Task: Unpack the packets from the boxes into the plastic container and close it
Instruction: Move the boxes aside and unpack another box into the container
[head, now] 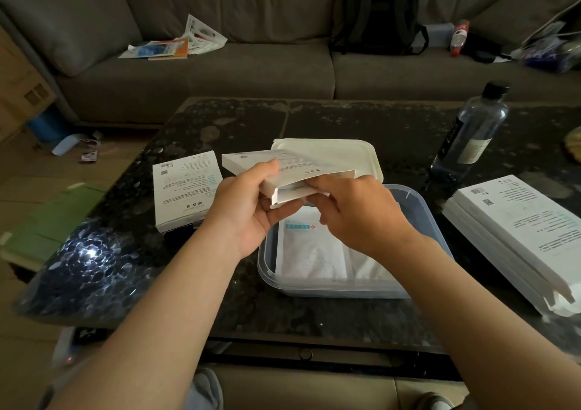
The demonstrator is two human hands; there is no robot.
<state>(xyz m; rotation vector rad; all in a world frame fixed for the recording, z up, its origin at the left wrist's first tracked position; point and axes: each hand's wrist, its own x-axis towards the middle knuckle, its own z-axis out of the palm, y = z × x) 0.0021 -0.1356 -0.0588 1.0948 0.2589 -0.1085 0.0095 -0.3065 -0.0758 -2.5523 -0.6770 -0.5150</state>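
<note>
On a dark tabletop (345,120), a plastic container (435,221) sat below the hands; left hand (248,202) gripped a white box (301,164), right hand (355,211) pinched its packet (295,194).

We are seeing a white box (314,166) above the bluish see-through container (330,290), white blue-labelled packets (311,255) inside it, a cream lid (345,151) behind it, a black speckled desk (345,120) under it.
</note>
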